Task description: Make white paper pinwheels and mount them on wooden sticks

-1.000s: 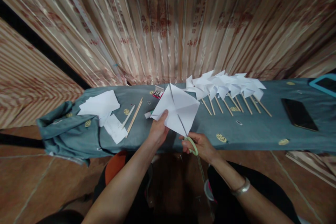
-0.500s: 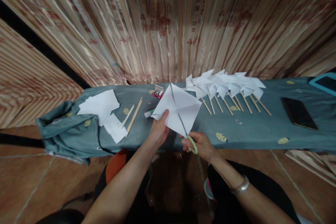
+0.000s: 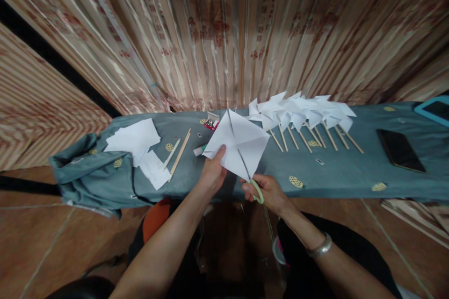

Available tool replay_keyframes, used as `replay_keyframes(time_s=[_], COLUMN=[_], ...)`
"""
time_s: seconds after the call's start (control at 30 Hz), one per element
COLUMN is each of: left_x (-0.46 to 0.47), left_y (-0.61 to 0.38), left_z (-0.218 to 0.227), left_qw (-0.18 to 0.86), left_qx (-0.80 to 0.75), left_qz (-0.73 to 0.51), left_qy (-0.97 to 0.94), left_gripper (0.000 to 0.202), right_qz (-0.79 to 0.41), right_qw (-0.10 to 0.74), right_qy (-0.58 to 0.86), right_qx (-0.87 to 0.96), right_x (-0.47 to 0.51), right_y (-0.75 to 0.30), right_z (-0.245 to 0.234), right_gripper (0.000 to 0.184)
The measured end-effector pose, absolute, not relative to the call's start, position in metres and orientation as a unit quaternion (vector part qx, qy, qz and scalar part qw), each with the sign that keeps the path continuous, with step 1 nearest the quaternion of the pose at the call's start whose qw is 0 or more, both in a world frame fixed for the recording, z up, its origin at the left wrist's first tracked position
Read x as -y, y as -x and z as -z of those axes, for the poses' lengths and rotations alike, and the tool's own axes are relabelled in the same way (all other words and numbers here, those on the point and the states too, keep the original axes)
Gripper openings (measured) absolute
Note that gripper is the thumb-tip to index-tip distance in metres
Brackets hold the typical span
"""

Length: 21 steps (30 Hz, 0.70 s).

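Observation:
My left hand pinches the lower left edge of a white square paper, held up over the front of the cloth-covered bench. The sheet shows diagonal creases and a cut at its top corner. My right hand is closed on green-handled scissors, whose blades run up into the paper's bottom corner along a crease.
A row of several white paper pinwheels on wooden sticks lies at the back right. Loose white sheets and two sticks lie to the left. A small pin box, a dark phone and a blue-edged tablet also rest on the cloth.
The scissors have advanced a little further up the crease into the paper. Both hands and the sheet stay almost in place.

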<state>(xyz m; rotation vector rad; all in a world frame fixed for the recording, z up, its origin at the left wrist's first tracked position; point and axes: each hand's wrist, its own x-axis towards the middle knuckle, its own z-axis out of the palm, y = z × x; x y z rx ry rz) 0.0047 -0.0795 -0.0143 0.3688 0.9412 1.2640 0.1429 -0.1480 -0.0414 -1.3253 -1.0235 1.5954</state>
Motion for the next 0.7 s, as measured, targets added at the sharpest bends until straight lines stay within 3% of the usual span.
replay_keyframes(time_s=[0.7], left_x=[0.0733], left_y=[-0.0013], left_z=[0.0095], left_qw=[0.685], left_qx=[-0.42], left_qz=[-0.574], left_qy=[-0.16], left_gripper=[0.016], right_qz=[-0.639], right_qw=[0.377], right_qy=[0.516], right_qx=[0.429], right_x=[0.1495], right_y=[-0.1432], right_z=[0.0411], right_gripper=[0.047])
